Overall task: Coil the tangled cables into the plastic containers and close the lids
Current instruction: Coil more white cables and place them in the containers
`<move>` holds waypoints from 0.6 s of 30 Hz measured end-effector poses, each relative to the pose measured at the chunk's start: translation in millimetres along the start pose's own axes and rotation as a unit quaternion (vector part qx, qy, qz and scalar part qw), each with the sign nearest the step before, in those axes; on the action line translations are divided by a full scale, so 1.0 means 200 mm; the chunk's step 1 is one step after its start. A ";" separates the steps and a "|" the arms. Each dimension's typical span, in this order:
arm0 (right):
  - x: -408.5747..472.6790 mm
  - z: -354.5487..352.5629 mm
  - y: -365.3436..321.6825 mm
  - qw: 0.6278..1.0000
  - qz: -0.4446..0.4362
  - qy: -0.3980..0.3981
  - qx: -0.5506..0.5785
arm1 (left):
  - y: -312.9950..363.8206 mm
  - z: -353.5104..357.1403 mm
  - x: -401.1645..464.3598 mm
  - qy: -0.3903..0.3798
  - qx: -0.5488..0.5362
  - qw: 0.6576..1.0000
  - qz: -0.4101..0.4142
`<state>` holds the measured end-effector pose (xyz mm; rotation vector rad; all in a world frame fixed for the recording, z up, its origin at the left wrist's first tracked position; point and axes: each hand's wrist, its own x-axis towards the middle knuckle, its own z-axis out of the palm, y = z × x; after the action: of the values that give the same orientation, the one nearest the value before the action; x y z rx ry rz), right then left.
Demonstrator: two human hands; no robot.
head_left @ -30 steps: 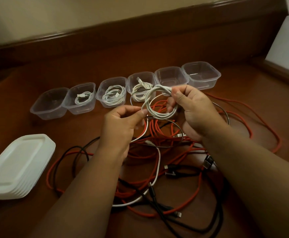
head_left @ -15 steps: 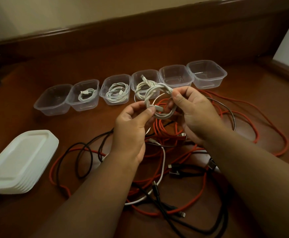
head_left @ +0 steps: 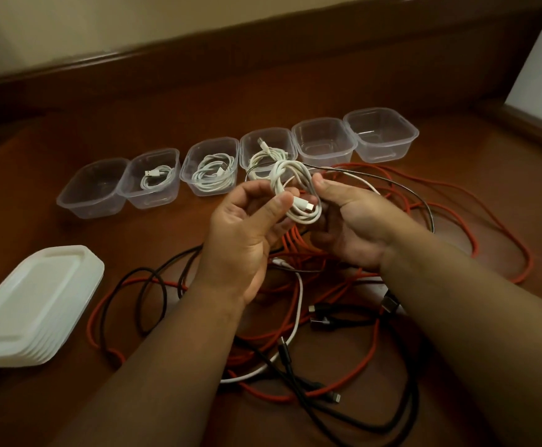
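A small coil of white cable [head_left: 295, 188] hangs between my two hands above the tangle. My left hand [head_left: 247, 230] pinches it near its plug between thumb and fingers. My right hand [head_left: 350, 221] holds the coil's right side with thumb on top, palm turned up. Beyond them stands a row of several clear plastic containers: the far-left one [head_left: 92, 188] is empty, three in the middle [head_left: 213, 171] hold coiled white cables, and the two at the right [head_left: 324, 140] are empty. A tangle of red, black and white cables [head_left: 343, 317] lies under my arms.
A stack of white lids [head_left: 31, 308] lies at the left on the brown wooden surface [head_left: 53, 237]. A raised wooden edge [head_left: 263, 37] runs along the back. A white box [head_left: 540, 69] stands at the far right.
The white coil has been wound tighter and smaller. Both hands have turned palms upward, and the plug end now lies on the coil by my left thumb.
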<state>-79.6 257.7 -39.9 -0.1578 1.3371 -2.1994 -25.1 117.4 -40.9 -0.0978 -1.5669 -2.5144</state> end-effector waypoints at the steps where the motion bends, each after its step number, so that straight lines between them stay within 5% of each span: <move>1: 0.00 0.00 -0.01 1.000 0.002 -0.002 0.003 | 0.00 0.00 0.00 0.000 0.010 1.000 0.006; 11: -0.01 0.00 -0.04 0.995 0.032 0.029 0.092 | -0.01 0.00 0.00 0.031 0.131 0.990 0.049; 18: 0.00 0.02 0.01 0.999 -0.030 0.040 0.007 | -0.03 0.00 -0.01 0.021 0.230 0.968 0.095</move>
<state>-77.1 255.1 -39.4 -0.1064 1.3769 -2.2853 -24.2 119.3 -46.7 -0.1239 -1.9717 -1.9424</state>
